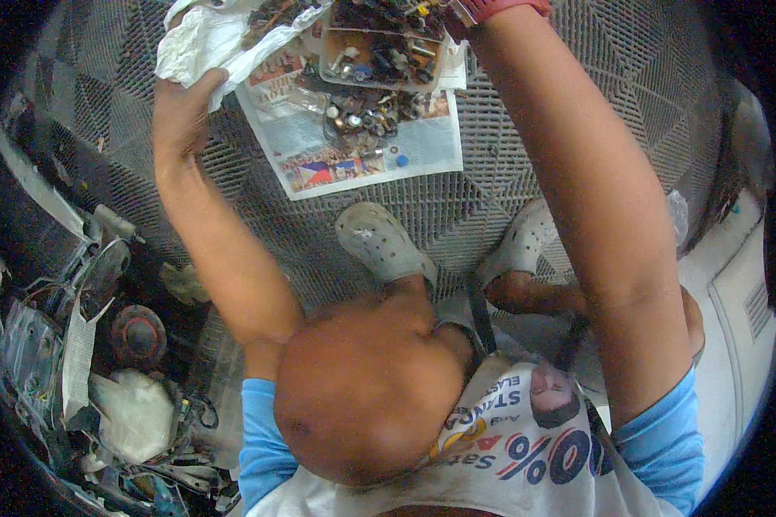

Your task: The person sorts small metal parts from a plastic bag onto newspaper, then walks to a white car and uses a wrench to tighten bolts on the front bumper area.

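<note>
At the upper left, my left hand (190,108) is closed on a crumpled white plastic bag (203,43), thumb over its edge. Small dark parts (276,19) show in the bag's opening. My right forearm (578,155) reaches up to the top edge, with a red wristband (500,7) at the wrist. The right hand is almost wholly cut off there and its fingers do not show. Between the arms stands a clear plastic tub (422,84), divided and filled with small mixed parts. A pile of small parts (362,119) lies in front of it.
Newspaper (405,177) lies under the tub and pile, on a grey ribbed mat (250,194). A small blue cap (402,160) sits on the paper. My feet in pale clogs (379,237) are close by. Cables, housings and scrap (134,414) crowd the left side.
</note>
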The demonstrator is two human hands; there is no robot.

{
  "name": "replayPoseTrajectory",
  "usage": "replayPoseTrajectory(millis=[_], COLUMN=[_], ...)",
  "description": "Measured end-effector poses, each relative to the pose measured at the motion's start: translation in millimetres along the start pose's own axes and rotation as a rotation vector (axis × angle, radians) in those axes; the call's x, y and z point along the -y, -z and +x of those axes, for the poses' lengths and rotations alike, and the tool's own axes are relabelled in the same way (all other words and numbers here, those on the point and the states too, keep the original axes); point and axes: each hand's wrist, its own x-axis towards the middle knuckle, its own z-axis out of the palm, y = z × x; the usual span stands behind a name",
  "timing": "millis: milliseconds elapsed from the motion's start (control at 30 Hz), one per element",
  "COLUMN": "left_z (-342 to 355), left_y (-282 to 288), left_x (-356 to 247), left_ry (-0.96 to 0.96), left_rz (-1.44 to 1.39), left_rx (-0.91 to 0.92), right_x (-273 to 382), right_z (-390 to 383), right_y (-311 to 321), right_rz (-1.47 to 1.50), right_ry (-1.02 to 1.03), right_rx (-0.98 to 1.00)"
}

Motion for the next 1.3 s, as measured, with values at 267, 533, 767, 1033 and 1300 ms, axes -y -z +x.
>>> replayPoseTrajectory(millis=[267, 533, 767, 1033, 1300], left_z=[33, 43, 45, 47, 54], left_y=[-27, -38, -41, -34, -38], left_x=[37, 44, 52, 60, 56], left_ry=[-0.168, -0.243, -0.344, -0.363, -0.324], left_rz=[0.164, 0.394, 0.572, 0.625, 0.615], left_rx=[-0.010, -0.023, -0.081, -0.076, -0.046], right_x=[-62, -17, -55, -46, -55], right_z=[18, 9, 24, 30, 42], right_y=[-37, -48, -63, -86, -76], right_rz=[-0.298, -0.629, -0.839, -0.807, -0.758], right_ry=[0.031, 0.582, 0.279, 0.339, 0.458], right_rx=[-0.067, 0.156, 0.159, 0.154, 0.126])
